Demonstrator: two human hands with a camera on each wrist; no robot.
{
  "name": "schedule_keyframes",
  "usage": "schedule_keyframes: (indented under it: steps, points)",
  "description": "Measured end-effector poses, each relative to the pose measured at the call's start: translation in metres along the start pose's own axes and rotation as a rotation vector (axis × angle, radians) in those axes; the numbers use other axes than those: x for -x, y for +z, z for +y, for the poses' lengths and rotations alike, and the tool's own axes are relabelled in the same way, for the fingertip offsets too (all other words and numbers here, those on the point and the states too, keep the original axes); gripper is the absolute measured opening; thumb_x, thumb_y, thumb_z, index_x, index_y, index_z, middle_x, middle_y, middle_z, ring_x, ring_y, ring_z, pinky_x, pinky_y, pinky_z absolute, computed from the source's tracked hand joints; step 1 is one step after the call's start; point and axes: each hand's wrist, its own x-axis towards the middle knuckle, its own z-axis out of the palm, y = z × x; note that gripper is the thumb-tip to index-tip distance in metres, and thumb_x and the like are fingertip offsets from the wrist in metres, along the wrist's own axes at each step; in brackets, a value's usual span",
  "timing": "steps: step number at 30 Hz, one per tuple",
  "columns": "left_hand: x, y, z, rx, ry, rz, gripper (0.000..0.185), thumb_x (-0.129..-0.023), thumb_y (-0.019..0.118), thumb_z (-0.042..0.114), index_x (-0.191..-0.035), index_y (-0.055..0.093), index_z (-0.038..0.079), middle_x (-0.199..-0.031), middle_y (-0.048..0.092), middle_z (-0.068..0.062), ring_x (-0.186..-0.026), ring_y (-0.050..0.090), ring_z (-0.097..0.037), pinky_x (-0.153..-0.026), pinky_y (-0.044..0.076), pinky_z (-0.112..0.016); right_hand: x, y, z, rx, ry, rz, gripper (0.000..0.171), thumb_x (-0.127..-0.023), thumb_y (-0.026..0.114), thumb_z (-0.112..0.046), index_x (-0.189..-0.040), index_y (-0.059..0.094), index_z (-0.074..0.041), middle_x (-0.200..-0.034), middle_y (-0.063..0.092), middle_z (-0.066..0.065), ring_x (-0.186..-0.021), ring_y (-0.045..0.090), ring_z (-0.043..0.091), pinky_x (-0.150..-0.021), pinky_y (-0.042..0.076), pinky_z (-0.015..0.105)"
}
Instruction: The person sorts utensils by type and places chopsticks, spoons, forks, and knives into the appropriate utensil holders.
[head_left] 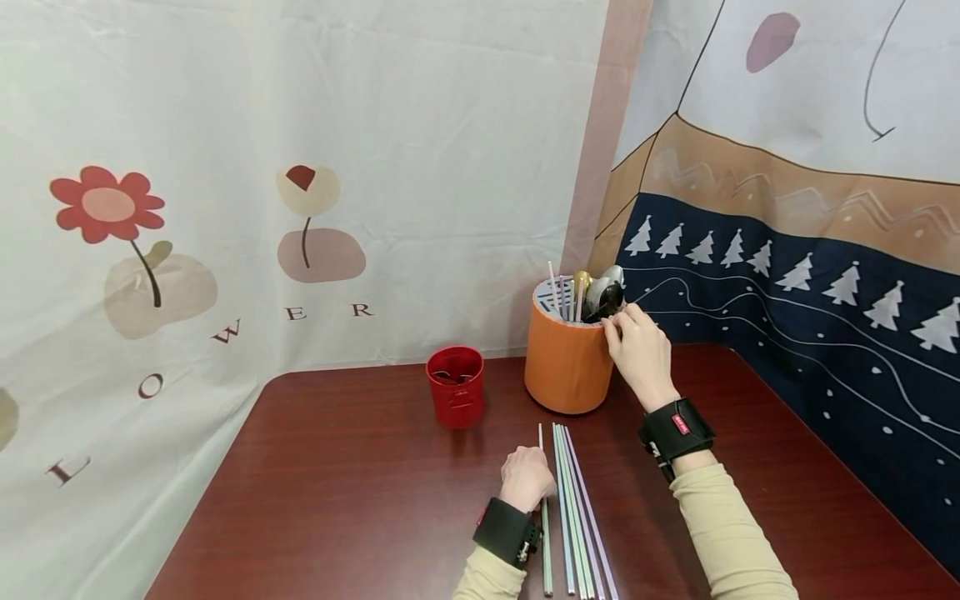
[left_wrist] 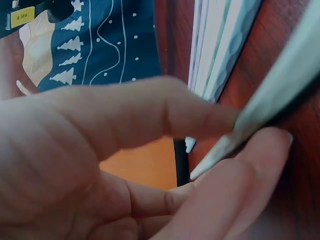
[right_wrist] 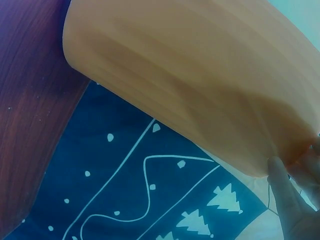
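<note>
My left hand (head_left: 528, 477) rests on the dark red table (head_left: 337, 483) and pinches a pale green straw (head_left: 545, 542) between thumb and fingers (left_wrist: 200, 110); the straw (left_wrist: 280, 85) lies flat along the wood. Just right of it lies a bundle of several pastel straws (head_left: 579, 508). My right hand (head_left: 618, 325) is up at the rim of the orange holder (head_left: 564, 362), its fingers curled over the edge beside the spoons (head_left: 604, 293). The right wrist view shows the holder's wall (right_wrist: 190, 80) with one fingertip (right_wrist: 290, 205) against it.
A small red cup (head_left: 455, 386) stands left of the holder. Straws and spoons stick up out of the holder. Printed cloth hangs behind the table and along its right side (head_left: 810, 333). Bare wood lies at the left front.
</note>
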Motion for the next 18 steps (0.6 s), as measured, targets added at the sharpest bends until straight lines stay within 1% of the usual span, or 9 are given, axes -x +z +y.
schedule_keyframes:
  steps: [4, 5, 8, 10, 12, 14, 18]
  points:
    - [-0.002, 0.001, 0.0, 0.011, -0.034, 0.003, 0.015, -0.065, 0.078, 0.015, -0.064, 0.067, 0.005, -0.069, 0.066, -0.013, -0.06, 0.062, -0.027, -0.048, 0.048, -0.034, 0.0, -0.001, 0.0, -0.004, -0.004, 0.003, 0.023, -0.09, 0.062, -0.015, -0.072, 0.063, -0.001, -0.076, 0.054, 0.01, -0.062, 0.052, 0.028, -0.049, 0.044, 0.043]
    - [-0.003, 0.002, -0.001, 0.01, -0.041, -0.007, 0.016, -0.064, 0.079, 0.016, -0.065, 0.067, 0.006, -0.068, 0.065, -0.012, -0.059, 0.061, -0.027, -0.047, 0.048, -0.034, 0.0, -0.001, 0.0, -0.004, -0.004, 0.003, 0.023, -0.09, 0.062, -0.015, -0.072, 0.063, -0.001, -0.076, 0.053, 0.01, -0.062, 0.052, 0.028, -0.049, 0.044, 0.043]
    - [-0.005, 0.002, -0.003, 0.024, -0.063, -0.038, 0.019, -0.063, 0.081, 0.019, -0.065, 0.067, 0.007, -0.064, 0.062, -0.01, -0.055, 0.058, -0.026, -0.046, 0.047, -0.033, 0.0, -0.001, 0.0, -0.003, -0.003, 0.001, 0.023, -0.09, 0.062, -0.014, -0.072, 0.063, -0.001, -0.076, 0.053, 0.01, -0.062, 0.052, 0.028, -0.049, 0.043, 0.042]
    - [-0.005, 0.0, -0.005, 0.043, -0.066, -0.053, 0.02, -0.063, 0.082, 0.019, -0.061, 0.065, 0.008, -0.058, 0.06, -0.008, -0.052, 0.055, -0.024, -0.044, 0.046, -0.033, 0.0, -0.001, 0.0, -0.003, -0.001, -0.001, 0.023, -0.09, 0.062, -0.014, -0.072, 0.062, -0.001, -0.076, 0.053, 0.01, -0.062, 0.052, 0.028, -0.048, 0.043, 0.042]
    - [-0.005, -0.004, -0.006, 0.079, -0.065, -0.059, 0.022, -0.066, 0.08, 0.019, -0.057, 0.063, 0.009, -0.052, 0.057, -0.006, -0.047, 0.053, -0.023, -0.043, 0.043, -0.032, 0.0, -0.001, 0.0, -0.001, -0.001, -0.005, 0.023, -0.091, 0.062, -0.015, -0.072, 0.063, -0.001, -0.076, 0.053, 0.01, -0.061, 0.051, 0.028, -0.048, 0.043, 0.042]
    - [-0.004, -0.009, -0.007, 0.108, -0.053, -0.047, 0.024, -0.068, 0.078, 0.017, -0.053, 0.06, 0.009, -0.048, 0.054, -0.005, -0.046, 0.051, -0.022, -0.042, 0.042, -0.032, 0.0, -0.001, 0.001, 0.0, -0.003, -0.005, 0.023, -0.091, 0.062, -0.015, -0.073, 0.063, -0.001, -0.076, 0.052, 0.01, -0.061, 0.051, 0.028, -0.048, 0.043, 0.042]
    - [-0.003, -0.023, -0.008, 0.166, -0.013, 0.013, 0.029, -0.073, 0.074, 0.015, -0.052, 0.056, 0.009, -0.049, 0.052, -0.004, -0.048, 0.051, -0.021, -0.041, 0.038, -0.03, 0.0, 0.0, 0.002, 0.005, -0.008, 0.003, 0.023, -0.09, 0.062, -0.015, -0.072, 0.063, -0.002, -0.076, 0.053, 0.009, -0.061, 0.052, 0.028, -0.048, 0.043, 0.042]
